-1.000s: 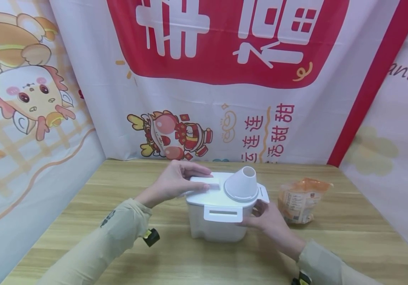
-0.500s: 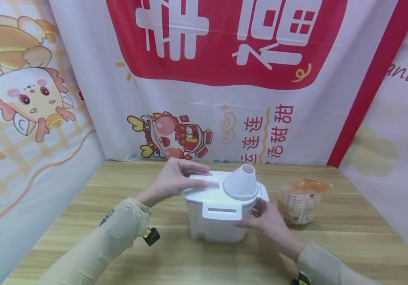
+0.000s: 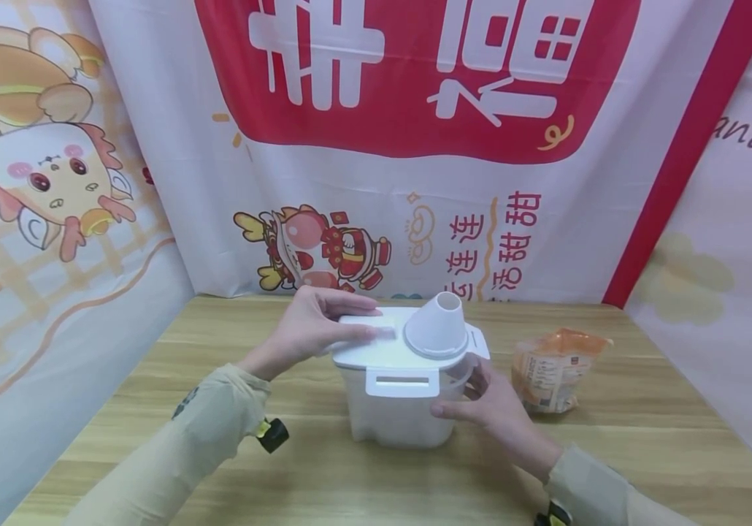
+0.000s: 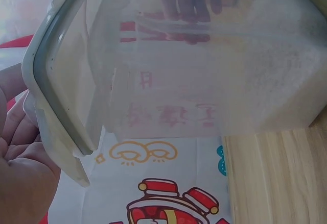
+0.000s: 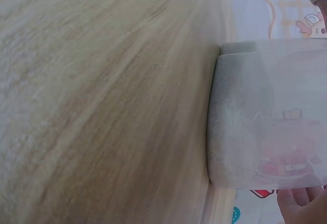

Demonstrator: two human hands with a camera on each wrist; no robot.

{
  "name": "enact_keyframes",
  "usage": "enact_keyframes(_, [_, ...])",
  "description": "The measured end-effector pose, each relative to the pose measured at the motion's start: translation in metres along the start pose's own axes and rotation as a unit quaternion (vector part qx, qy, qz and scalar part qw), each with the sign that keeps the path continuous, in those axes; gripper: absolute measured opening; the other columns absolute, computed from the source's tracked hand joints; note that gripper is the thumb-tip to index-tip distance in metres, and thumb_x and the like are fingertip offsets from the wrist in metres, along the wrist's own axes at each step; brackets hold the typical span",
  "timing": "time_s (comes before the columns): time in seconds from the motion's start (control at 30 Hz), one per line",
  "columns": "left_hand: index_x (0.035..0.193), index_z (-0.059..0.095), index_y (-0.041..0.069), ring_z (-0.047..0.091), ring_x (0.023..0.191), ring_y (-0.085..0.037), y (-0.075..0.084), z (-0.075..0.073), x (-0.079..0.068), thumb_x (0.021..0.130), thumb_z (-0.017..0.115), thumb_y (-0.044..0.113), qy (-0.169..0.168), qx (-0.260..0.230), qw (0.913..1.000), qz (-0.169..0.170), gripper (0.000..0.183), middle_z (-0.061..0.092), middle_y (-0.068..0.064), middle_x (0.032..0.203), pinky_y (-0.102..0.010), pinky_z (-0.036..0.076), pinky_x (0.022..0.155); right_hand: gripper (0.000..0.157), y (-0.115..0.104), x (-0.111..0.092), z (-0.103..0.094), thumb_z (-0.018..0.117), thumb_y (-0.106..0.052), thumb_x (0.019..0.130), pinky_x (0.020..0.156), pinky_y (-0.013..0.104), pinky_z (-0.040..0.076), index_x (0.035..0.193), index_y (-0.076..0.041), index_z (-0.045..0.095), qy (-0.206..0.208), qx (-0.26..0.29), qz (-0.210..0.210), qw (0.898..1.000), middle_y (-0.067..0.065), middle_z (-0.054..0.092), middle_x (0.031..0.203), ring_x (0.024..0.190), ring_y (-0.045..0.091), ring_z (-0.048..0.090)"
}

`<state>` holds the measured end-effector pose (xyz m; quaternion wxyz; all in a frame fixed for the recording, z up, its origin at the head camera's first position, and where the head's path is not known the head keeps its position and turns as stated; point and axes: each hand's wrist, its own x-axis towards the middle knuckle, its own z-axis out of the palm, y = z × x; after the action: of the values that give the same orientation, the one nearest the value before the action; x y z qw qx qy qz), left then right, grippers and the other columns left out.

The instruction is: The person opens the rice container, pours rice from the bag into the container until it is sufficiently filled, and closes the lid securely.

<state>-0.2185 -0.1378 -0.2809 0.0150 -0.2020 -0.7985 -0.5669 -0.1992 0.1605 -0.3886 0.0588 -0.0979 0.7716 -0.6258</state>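
Behind the tub hangs a printed cloth [image 3: 415, 88], and a wood-grain surface [image 3: 323, 482] spreads under and around it. The tub [image 3: 398, 420] itself, pale and see-through, stands upright there between the person's two bare hands. Over its mouth the lid [image 3: 369, 354] sits high; a grey seal [image 4: 43, 66] shows along its edge in the left wrist view, so it looks at least partly raised — whether all round, I cannot tell. To the tub's right, just apart, lies a bag [image 3: 556, 372], likely there to leave both hands room. The right grip [image 3: 490, 398] is spread wide around the tub's right end, thumb in front, presumably to steady it against the lid's pull. The left grip [image 3: 320, 321] is nearly closed — thumb above, fingers at the lid's far edge — pinching the lid opposite the cone [image 3: 437, 330], probably for leverage.
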Motion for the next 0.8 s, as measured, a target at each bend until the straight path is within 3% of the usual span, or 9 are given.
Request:
enact_keyframes(0.27, [0.109,0.077,0.018,0.068,0.101,-0.016,0.003,-0.008,-0.004,0.072,0.090,0.030,0.022,-0.009,0.9997,0.003,0.041,0.074,0.002,0.101,-0.034,0.052,0.090,0.090,-0.001,0.001,0.001,0.094,-0.016,0.061,0.110,0.043,0.034,0.139,-0.015,0.049,-0.006,0.022,-0.009,1.000,0.006,0.056,0.137,0.131,0.025,0.045])
enact_keyframes(0.63, [0.111,0.077,0.015,0.067,0.101,-0.019,0.010,-0.028,-0.010,0.073,0.090,0.027,0.068,-0.014,0.9975,0.014,0.042,0.073,-0.002,0.104,-0.023,0.056,0.072,0.083,-0.001,0.003,-0.002,0.093,-0.014,0.062,0.111,0.042,0.033,0.136,-0.014,0.055,-0.022,0.026,-0.031,0.999,0.005,0.057,0.136,0.129,0.021,0.048])
enact_keyframes(0.8, [0.112,0.076,0.014,0.067,0.099,-0.021,0.015,-0.038,-0.017,0.071,0.091,0.028,0.105,-0.009,0.9944,0.008,0.046,0.073,-0.001,0.105,-0.021,0.053,0.064,0.082,-0.001,0.003,-0.003,0.093,-0.015,0.063,0.110,0.043,0.034,0.135,-0.013,0.056,-0.030,0.024,-0.032,0.999,0.007,0.057,0.136,0.127,0.022,0.050])
